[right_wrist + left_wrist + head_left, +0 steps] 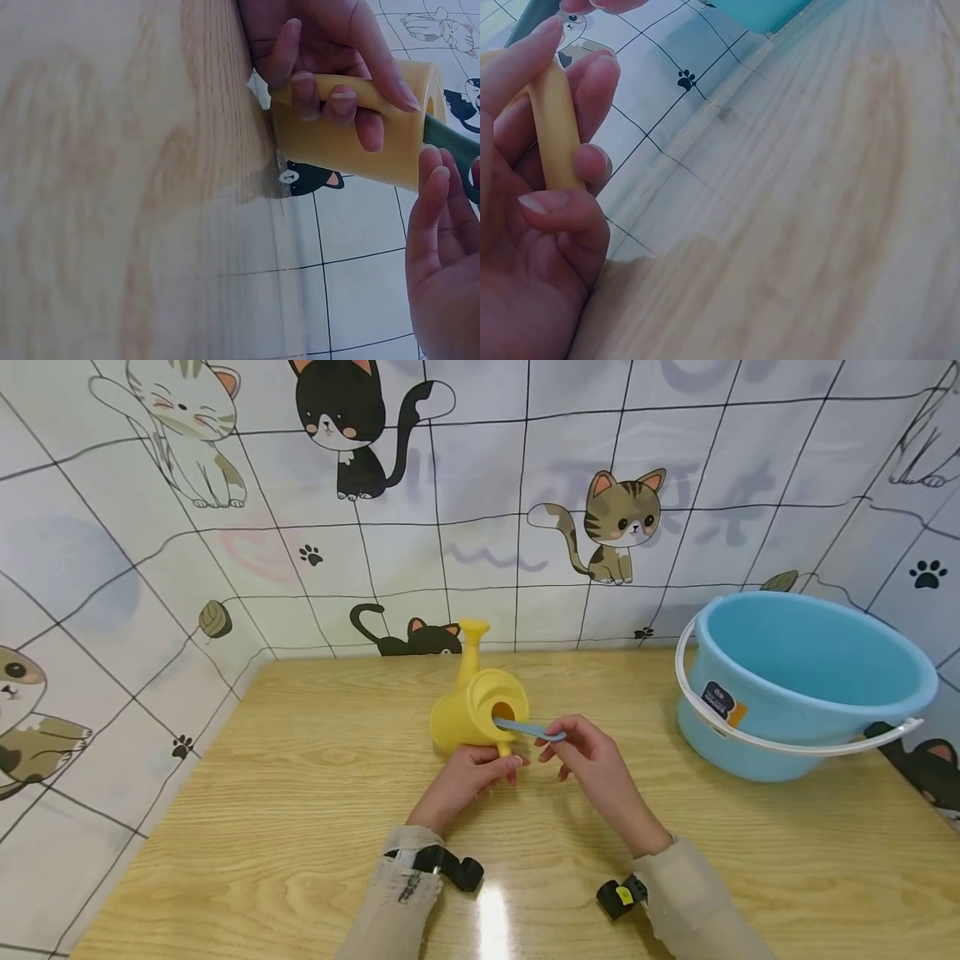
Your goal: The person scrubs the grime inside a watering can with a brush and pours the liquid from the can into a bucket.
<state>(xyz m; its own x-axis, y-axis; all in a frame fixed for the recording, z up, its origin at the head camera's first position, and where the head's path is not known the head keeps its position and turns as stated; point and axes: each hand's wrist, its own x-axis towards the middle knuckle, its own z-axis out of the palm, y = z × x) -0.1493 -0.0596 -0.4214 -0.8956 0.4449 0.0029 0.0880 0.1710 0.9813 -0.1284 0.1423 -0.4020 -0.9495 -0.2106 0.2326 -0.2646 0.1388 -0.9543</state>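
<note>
A yellow toy watering can stands on the wooden table, its spout pointing toward the wall and its round opening facing my right hand. My left hand grips the can's handle, fingers curled round it in the left wrist view. With thumb and fingers, my right hand pinches the outer end of a slim blue stick-like tool. Its other end reaches into the can's opening and is hidden inside. The right wrist view shows this tool darker, entering the can's rim.
At the right of the table stands a large light-blue bucket with a white carrying handle hanging down its front. A cat-patterned wall covering rises behind and beside the wooden table.
</note>
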